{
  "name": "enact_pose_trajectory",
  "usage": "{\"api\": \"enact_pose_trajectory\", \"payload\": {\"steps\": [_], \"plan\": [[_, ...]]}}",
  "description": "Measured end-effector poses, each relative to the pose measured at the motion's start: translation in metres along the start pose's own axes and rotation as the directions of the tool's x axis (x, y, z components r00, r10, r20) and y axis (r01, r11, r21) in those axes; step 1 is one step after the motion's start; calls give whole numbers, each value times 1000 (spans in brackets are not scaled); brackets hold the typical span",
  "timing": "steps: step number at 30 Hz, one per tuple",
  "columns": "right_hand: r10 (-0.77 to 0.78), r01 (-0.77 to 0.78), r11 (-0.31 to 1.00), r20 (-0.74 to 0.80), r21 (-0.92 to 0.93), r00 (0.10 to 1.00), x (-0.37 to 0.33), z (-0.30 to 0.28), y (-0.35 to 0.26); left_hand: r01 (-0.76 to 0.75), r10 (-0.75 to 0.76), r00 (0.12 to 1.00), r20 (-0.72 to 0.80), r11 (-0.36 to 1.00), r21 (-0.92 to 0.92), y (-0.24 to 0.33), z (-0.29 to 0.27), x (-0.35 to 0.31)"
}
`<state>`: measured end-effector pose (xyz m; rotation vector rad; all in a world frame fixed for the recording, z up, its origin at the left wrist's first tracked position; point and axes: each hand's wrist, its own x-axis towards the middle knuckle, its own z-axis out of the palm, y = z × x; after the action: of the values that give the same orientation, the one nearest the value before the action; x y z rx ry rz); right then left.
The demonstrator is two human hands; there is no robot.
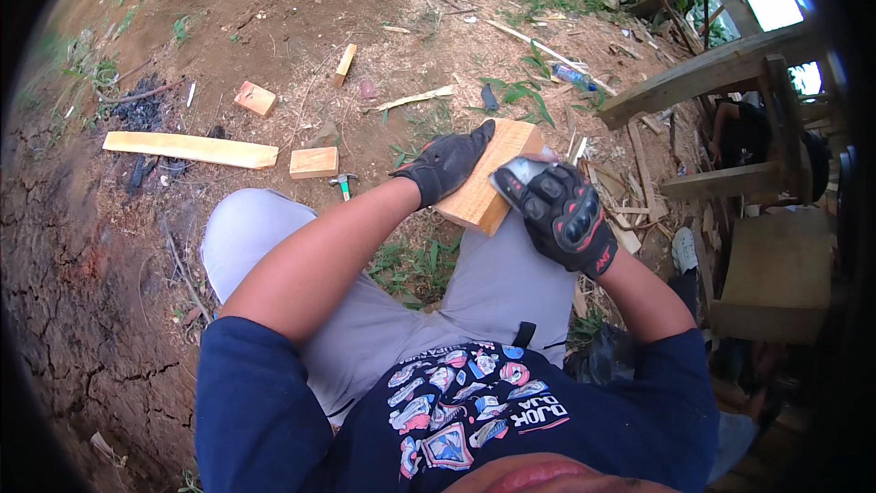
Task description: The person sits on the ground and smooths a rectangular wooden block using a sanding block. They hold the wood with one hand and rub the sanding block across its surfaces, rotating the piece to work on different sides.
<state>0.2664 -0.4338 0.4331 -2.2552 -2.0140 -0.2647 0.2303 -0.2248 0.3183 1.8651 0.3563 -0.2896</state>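
Observation:
A thick, pale wooden block [484, 196] rests on my right thigh, tilted, its far end pointing away from me. My left hand [449, 162], in a black glove, grips the block along its left side with the thumb and fingers pressed to it. On the block's right side lies my right hand [558, 210], in a black glove with hard knuckle guards. Its fingers are curled down against the wood. A thin greyish edge shows under the fingers; what it belongs to is too hidden to name.
On the dirt to the left lie a long plank [192, 148], a short wood block [314, 162], a reddish-ended block [255, 99] and a green-handled hammer [343, 184]. A plastic bottle [573, 77] lies ahead. Timber framing [712, 73] and a wooden box [771, 274] stand at right.

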Motion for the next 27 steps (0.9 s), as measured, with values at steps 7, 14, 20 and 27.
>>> {"api": "enact_pose_trajectory", "payload": {"steps": [7,14,20,27], "plan": [[-2,4,996,17,-87,1000,-11,14,33,-97,99,995,-34,994,44,-1,8,-3],[147,-148,988,-37,-47,988,3,16,40,-11,6,996,93,999,52,17,-10,-4],[180,-181,983,-60,-16,982,9,17,50,84,-83,982,170,997,3,21,-19,-10],[179,-182,982,63,45,982,5,10,26,4,-4,1000,20,1000,14,14,-12,-10]]}}
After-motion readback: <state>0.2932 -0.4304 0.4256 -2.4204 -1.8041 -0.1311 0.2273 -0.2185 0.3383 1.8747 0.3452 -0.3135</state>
